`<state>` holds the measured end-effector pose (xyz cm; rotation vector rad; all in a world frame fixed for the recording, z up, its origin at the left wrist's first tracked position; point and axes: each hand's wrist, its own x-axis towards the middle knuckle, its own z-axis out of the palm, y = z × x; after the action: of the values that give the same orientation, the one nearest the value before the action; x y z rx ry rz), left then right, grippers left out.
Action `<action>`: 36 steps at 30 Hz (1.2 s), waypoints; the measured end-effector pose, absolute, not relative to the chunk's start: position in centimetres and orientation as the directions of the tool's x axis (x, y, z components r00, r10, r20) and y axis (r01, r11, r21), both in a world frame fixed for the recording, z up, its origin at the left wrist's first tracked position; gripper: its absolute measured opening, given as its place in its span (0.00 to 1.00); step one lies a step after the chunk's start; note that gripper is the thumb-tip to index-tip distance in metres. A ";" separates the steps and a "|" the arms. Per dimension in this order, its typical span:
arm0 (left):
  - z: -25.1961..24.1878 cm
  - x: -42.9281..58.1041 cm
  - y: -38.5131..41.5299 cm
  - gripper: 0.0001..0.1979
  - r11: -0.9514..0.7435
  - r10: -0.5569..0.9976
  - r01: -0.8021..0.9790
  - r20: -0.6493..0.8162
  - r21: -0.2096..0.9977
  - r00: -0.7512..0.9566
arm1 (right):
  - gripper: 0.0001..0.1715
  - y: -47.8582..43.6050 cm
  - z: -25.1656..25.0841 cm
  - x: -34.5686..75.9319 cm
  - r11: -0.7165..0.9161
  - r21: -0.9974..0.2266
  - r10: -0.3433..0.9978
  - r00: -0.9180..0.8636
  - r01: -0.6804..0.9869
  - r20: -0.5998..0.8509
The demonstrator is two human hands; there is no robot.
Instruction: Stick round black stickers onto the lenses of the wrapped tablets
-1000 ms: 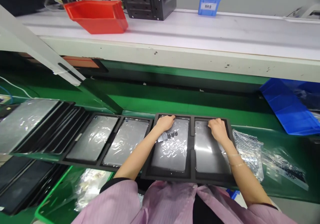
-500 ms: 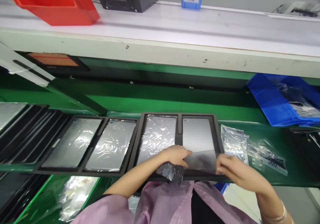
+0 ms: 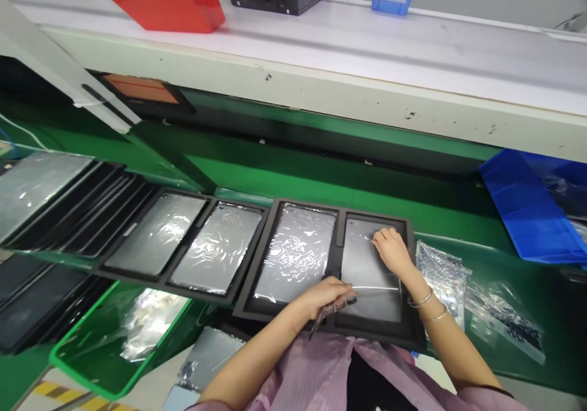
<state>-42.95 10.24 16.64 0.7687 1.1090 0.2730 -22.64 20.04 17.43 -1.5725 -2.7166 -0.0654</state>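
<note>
A grey tablet (image 3: 362, 258) lies in the right compartment of a black foam tray (image 3: 340, 240), with a clear film (image 3: 376, 298) over its lower part. My left hand (image 3: 326, 295) pinches the film near its left edge; a crumpled dark, see-through piece (image 3: 334, 308) hangs under the same fingers. On the tablet's upper right, my right hand (image 3: 392, 251) rests with curled fingers, and what its fingertips hold, if anything, is hidden. The left compartment holds a tablet in wrinkled clear wrap (image 3: 297, 249).
Left of the tray are another tray with two wrapped tablets (image 3: 215, 249) and stacked trays (image 3: 82, 209). Bags of small parts (image 3: 443, 276) lie right. A green bin (image 3: 82, 362) sits below left, a blue bin (image 3: 518, 209) far right. A shelf edge (image 3: 321, 87) runs behind.
My right hand has moved from the tray's lower right edge up onto the tablet's upper part. My left hand stays near the tablet's left side. The view has shifted left and tilted.
</note>
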 end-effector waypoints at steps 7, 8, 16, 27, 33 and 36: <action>18.0 -42.9 8.9 0.20 0.852 0.480 -0.017 -0.766 0.524 0.427 | 0.13 18.4 16.0 -22.4 0.543 -0.130 0.833 -0.552 0.829 -0.043; 18.3 -43.0 8.6 0.20 0.855 0.483 -0.038 -0.767 0.517 0.422 | 0.12 18.6 16.0 -22.3 0.544 -0.158 0.827 -0.558 0.824 -0.062; 19.8 -47.7 7.6 0.26 0.657 0.746 -0.215 -0.665 0.722 0.048 | 0.12 22.8 18.6 -29.4 0.551 -0.219 0.812 -0.578 0.806 -0.083; 18.4 -52.9 5.5 0.19 0.539 0.809 -0.143 -0.557 0.830 -0.186 | 0.14 24.3 17.6 -37.7 0.373 -0.078 0.916 -0.381 0.924 -0.129; 18.0 -54.7 6.2 0.26 0.536 0.797 -0.017 -0.513 0.844 -0.320 | 0.10 24.0 18.1 -36.7 0.370 -0.114 0.909 -0.385 0.922 -0.161; 18.0 -55.6 7.1 0.31 0.535 0.794 0.087 -0.465 0.840 -0.391 | 0.11 24.4 18.1 -37.6 0.357 -0.125 0.913 -0.374 0.926 -0.165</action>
<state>-55.60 7.12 17.95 0.7288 1.8239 0.9329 -37.57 24.44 18.12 -1.7930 -2.6417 0.3167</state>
